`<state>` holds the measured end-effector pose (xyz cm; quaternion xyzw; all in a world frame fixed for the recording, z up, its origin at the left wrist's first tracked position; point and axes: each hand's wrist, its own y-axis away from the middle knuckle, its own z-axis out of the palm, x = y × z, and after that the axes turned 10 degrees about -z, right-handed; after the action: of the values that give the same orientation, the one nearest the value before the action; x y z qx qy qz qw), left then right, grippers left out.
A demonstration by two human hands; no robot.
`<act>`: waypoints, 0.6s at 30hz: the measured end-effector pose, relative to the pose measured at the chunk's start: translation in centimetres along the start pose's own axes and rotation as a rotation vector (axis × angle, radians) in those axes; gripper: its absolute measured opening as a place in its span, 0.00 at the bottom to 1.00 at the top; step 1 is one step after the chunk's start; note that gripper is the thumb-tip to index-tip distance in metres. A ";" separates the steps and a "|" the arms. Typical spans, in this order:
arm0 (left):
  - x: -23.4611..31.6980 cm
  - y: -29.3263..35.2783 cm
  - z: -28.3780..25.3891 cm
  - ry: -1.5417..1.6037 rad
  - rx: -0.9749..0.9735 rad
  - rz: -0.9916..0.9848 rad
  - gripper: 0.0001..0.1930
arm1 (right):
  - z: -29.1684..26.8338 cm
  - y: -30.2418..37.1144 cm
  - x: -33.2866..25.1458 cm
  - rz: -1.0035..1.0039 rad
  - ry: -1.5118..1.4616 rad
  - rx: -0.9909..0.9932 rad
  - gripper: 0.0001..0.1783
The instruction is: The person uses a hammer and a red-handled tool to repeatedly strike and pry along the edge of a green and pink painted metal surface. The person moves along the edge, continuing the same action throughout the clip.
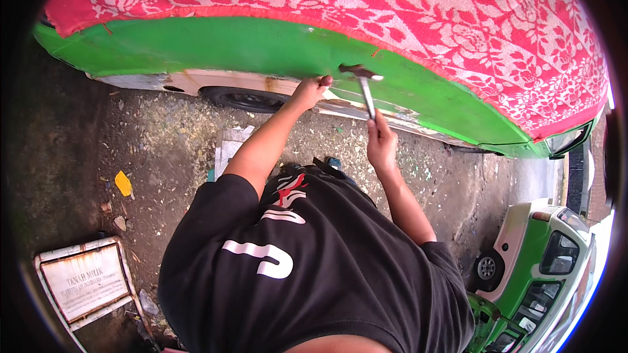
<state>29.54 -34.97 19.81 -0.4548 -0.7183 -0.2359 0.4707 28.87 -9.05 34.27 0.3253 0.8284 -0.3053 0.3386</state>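
My right hand (382,146) is wrapped round the lower end of a hammer (367,97) with a silver handle. Its dark head is raised in front of the green side panel (261,49) of a vehicle; whether it touches the metal I cannot tell. To the left of the hammer, my left hand (307,94) is closed near the panel's lower edge, its fingers curled. What it grips, if anything, is hidden. Below the green paint runs a pale, scraped strip (271,84) with rust-brown marks. A red cloth (458,33) with a pale floral pattern covers the upper part of the vehicle.
A dark wheel (245,99) sits under the panel. On the littered ground are a flat pale slab (229,147) and a yellow scrap (123,184). A rusty white sign (85,281) stands lower left. At lower right is a green and white van (540,255).
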 end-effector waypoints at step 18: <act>-2.2 9.7 -0.9 0.204 0.066 0.012 0.12 | -2.6 0.5 3.7 0.184 -0.156 -0.016 0.23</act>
<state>38.76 -32.00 17.41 -0.4169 -0.6713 -0.2546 0.5574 26.26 -5.59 32.88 0.3727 0.7686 -0.2906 0.4312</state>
